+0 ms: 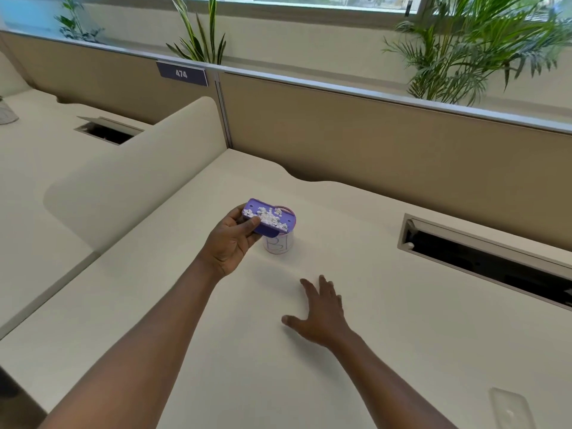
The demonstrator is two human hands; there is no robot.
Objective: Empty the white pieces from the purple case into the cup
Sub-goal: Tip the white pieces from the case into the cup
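My left hand (231,240) grips the purple case (268,217) by its left end and holds it tilted over the mouth of the white cup (278,244). Several small white pieces (270,218) lie inside the open case, gathered toward its lower right side. The cup stands upright on the cream desk (387,305) and bears purple line markings; most of its rim is hidden behind the case. My right hand (320,308) hovers flat just above the desk, nearer to me and right of the cup, fingers spread, holding nothing.
A cable slot (483,257) with a raised flap opens in the desk at the right. Tan partition walls (371,140) close off the back, and a rounded cream divider (136,168) stands on the left. A clear plastic piece (509,410) lies at the near right corner.
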